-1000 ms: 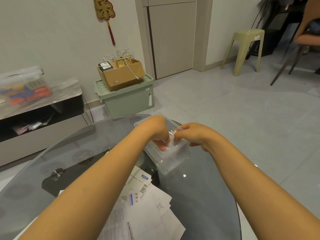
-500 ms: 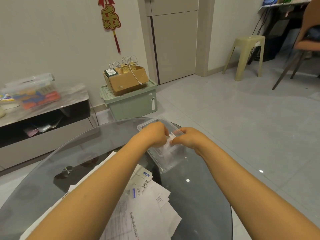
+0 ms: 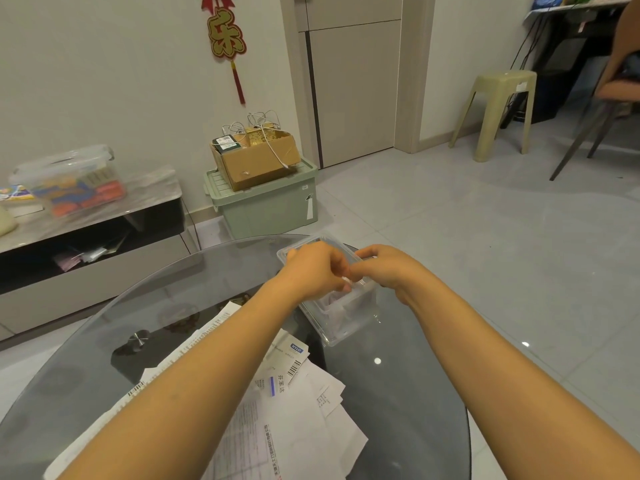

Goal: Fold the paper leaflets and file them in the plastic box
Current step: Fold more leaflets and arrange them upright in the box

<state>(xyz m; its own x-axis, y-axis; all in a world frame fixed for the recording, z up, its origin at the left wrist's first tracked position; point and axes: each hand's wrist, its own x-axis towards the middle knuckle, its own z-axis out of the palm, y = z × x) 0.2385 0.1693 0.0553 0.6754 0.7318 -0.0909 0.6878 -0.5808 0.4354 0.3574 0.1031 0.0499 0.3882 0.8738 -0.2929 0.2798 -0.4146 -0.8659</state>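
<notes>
Nearest the camera, loose paper leaflets (image 3: 294, 420) lie fanned on the round glass counter (image 3: 408, 393), partly covered by the left forearm and cut off by the bottom edge. Beyond them the clear plastic box (image 3: 349, 315) stands on the counter, with pale folded paper dimly visible through its near wall. Both hands meet over its open top: the left hand (image 3: 313, 268) and right hand (image 3: 388, 268) have their fingers (image 3: 346, 287) curled inward, pinching a small folded leaflet (image 3: 353, 280) between them at the rim. Only a sliver of that leaflet shows, and the hands hide the box's inside. Since half a second ago the hands have stayed at the box, drawn a little closer together, while the view has tipped slightly, bringing more of the near leaflets into sight. Farther off on the floor stand a green storage bin (image 3: 266, 206) carrying a cardboard box (image 3: 256, 157), and a beige stool (image 3: 498, 112); the low cabinet (image 3: 90, 244) at left is blurred.
</notes>
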